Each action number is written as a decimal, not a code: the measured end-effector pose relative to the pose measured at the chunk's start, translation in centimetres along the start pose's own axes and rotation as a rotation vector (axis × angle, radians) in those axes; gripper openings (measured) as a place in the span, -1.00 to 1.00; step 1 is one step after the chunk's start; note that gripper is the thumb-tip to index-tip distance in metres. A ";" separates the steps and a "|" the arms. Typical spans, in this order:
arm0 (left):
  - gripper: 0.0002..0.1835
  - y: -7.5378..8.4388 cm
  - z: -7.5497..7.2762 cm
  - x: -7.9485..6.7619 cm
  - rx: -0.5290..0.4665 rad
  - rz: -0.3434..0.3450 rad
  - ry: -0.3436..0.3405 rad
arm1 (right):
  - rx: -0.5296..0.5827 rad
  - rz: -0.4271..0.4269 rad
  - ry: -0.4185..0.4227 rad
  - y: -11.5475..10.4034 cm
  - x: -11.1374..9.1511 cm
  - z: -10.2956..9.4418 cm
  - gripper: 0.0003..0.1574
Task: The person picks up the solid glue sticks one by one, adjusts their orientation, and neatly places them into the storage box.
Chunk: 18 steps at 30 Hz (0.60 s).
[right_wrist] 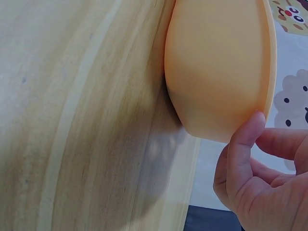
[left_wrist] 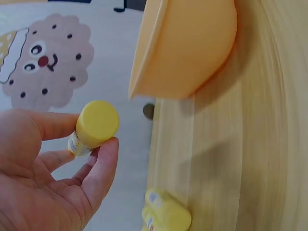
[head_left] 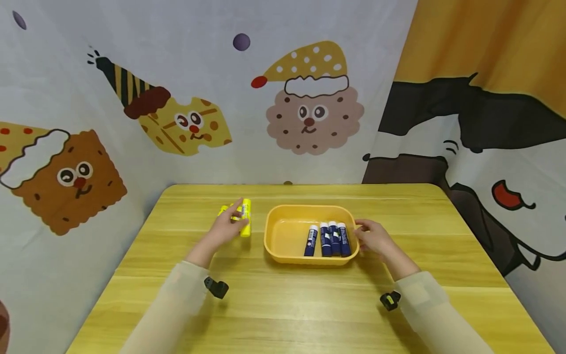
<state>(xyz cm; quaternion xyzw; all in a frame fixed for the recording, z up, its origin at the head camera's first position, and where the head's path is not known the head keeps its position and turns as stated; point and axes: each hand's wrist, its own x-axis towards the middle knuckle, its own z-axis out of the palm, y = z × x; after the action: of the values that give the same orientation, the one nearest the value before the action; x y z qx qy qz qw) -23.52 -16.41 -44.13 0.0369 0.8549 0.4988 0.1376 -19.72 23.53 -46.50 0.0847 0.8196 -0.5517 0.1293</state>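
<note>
The person's left hand (head_left: 225, 227) pinches a yellow stick (head_left: 246, 219) between its fingers, off the desk (head_left: 292, 309), at nine o'clock from an orange-yellow tray (head_left: 283, 258). I can see more yellow sticks (left_wrist: 166, 214) lying on the desk just beyond that hand, toward ten o'clock from the tray. Across at three o'clock, the right hand (head_left: 373, 237) grips the tray's rim, fingers against the outer wall. Inside lie four blue sticks (head_left: 334, 241) with white ends pointing about twelve; three sit side by side toward three o'clock, while the fourth lies slightly apart, near the middle.
</note>
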 end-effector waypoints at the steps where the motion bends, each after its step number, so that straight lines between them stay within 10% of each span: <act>1: -0.26 0.2 0.3 0.0 -0.005 0.007 -0.005 | 0.003 0.001 0.001 0.0 0.0 0.0 -0.43; 18: -0.26 3.3 4.5 0.0 0.065 0.071 -0.025 | 0.005 0.004 0.000 0.0 -0.1 -0.1 -0.42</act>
<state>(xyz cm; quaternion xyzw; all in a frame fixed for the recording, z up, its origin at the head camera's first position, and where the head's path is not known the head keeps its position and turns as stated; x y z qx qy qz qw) -22.56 -10.97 -43.34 0.0776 0.8670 0.4749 0.1293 -19.66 23.60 -46.47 0.0868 0.8180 -0.5536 0.1300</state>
